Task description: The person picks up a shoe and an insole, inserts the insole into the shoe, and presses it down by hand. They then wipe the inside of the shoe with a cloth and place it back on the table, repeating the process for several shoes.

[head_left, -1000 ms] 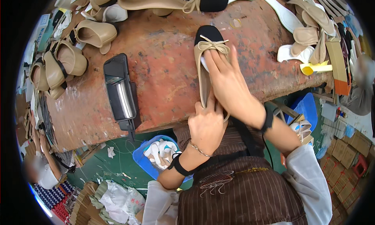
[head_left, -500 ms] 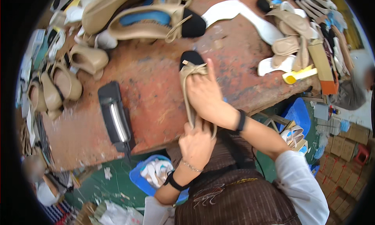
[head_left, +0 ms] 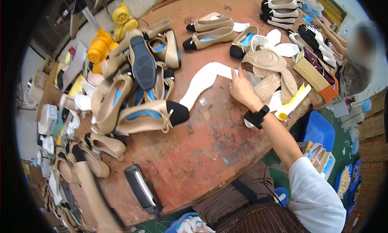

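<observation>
My right hand (head_left: 241, 87), with a black band on the wrist, is stretched out over the worn red table (head_left: 210, 152), fingers spread and holding nothing. Its fingertips rest at the edge of a pile of beige insoles (head_left: 266, 67) and beside a long white insole-shaped sheet (head_left: 202, 81). A beige flat shoe with a black toe and a bow (head_left: 151, 115) lies on its side to the left of the hand. My left hand is not visible; a blurred beige shape (head_left: 95, 196) runs along the lower left.
A heap of beige shoes (head_left: 133, 71) covers the table's left, with yellow cones (head_left: 99, 49) behind. More pairs (head_left: 208, 30) lie at the back. A black device (head_left: 139, 188) sits at the near edge. A cardboard box (head_left: 313, 75) and another person (head_left: 355, 55) are at right.
Both hands held a beige bow shoe near the table's front before. Now neither hand holds it, the right hand has reached far forward to the insoles, and the view has tilted up.
</observation>
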`<state>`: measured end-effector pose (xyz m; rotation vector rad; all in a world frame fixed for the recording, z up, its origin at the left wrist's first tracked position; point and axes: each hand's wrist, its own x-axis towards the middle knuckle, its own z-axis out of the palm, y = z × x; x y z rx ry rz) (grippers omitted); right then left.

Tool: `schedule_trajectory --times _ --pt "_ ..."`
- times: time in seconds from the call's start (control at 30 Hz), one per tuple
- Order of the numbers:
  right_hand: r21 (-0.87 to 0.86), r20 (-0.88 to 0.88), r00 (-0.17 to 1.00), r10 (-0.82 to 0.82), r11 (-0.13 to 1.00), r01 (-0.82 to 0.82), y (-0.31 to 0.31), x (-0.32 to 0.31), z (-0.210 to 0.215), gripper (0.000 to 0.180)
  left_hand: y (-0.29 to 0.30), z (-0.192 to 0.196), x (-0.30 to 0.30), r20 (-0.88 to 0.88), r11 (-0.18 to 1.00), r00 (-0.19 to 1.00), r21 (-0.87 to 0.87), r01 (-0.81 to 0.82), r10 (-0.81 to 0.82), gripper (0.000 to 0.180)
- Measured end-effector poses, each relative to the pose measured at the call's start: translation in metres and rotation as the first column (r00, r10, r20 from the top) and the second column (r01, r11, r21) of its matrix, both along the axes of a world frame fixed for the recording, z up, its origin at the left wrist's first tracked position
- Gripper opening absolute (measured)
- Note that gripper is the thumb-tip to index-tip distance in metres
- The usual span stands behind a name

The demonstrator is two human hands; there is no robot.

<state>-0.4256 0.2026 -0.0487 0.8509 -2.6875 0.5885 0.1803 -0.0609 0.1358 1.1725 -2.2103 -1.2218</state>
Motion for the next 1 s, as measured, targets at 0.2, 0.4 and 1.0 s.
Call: schedule_trajectory --times 0.2,0.4,1.0 --pt "0.28 0.016 0.996 -0.083 0.957 0.075 -0.032 -0.003 -0.005 0.023 -0.21 0.012 0.022 0.474 0.81 0.769 -0.579 -0.095 0.429 0.06" --pt "-0.451 0.406 0.914 0.002 0.87 0.198 -0.012 0.014 0.072 0.019 -0.093 0.028 -0.353 0.289 0.538 0.946 -0.826 0.169 0.145 0.051" --pt "-0.618 0.682 0.334 0.65 0.269 0.738 0.115 0.081 0.114 0.076 0.089 0.002 -0.578 0.155 0.762 0.788 -0.199 0.616 -0.596 0.038"
